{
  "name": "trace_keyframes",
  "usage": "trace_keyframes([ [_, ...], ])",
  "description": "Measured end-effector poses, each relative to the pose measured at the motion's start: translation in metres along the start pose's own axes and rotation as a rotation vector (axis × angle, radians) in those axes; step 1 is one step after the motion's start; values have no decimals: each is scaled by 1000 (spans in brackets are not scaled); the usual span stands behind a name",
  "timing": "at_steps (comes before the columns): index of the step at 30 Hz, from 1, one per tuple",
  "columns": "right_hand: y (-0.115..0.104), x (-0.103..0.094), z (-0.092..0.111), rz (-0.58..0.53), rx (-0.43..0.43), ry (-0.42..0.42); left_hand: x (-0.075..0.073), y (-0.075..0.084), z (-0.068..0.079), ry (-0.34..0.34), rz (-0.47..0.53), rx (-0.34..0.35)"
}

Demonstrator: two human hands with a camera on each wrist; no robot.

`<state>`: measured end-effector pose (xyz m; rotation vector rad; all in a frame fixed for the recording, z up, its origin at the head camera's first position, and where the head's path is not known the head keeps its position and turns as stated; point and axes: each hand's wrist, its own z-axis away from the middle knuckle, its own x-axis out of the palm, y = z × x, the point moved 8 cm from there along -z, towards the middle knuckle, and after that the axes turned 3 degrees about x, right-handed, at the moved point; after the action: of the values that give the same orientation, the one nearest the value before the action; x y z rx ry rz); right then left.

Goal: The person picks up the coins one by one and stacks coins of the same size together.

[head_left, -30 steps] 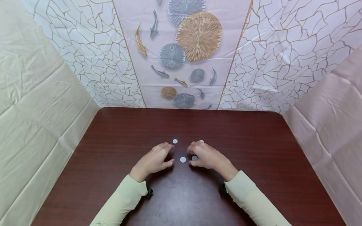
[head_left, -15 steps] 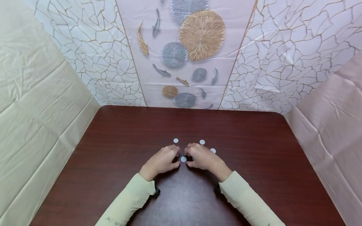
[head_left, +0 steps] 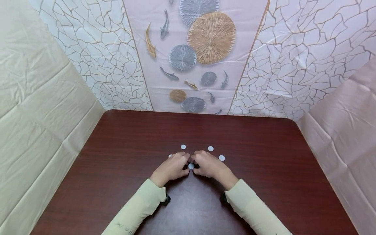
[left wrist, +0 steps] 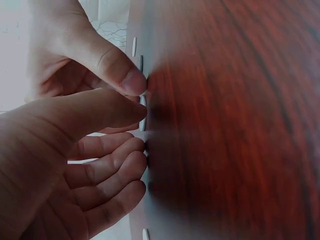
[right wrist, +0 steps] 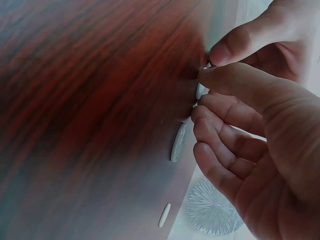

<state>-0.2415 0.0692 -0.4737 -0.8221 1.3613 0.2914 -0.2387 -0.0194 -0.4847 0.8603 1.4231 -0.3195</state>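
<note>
A silver coin [head_left: 191, 166] lies flat on the table between the two hands in the head view. My left hand [head_left: 172, 167] rests its fingertips at the table on the coin's left side, thumb and fingers loosely bent and apart. Mirroring it from the right is my right hand [head_left: 212, 166], also bent, its thumb near the same coin. In the left wrist view the thumb [left wrist: 107, 107] partly covers that coin [left wrist: 143, 120]. The right wrist view has the coin [right wrist: 200, 90] behind the right thumb. Whether either hand touches it I cannot tell.
More coins lie around the hands: one [head_left: 183, 147] ahead, one [head_left: 210, 148] at front right, one [head_left: 221, 158] beside the right hand, and one [head_left: 170, 156] half hidden behind the left. The brown table [head_left: 132, 137] ends at a patterned cloth wall [head_left: 191, 65].
Both hands have moved inward toward the middle coin. Coins behind the right and left hands have come into sight, while one between the right thumb and fingers is now hidden.
</note>
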Motion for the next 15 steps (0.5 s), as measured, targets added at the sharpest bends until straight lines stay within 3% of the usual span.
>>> trace_keyframes([
  [15,0,2,-3,-17,30,17,2,-1,-3,15,101,-53],
])
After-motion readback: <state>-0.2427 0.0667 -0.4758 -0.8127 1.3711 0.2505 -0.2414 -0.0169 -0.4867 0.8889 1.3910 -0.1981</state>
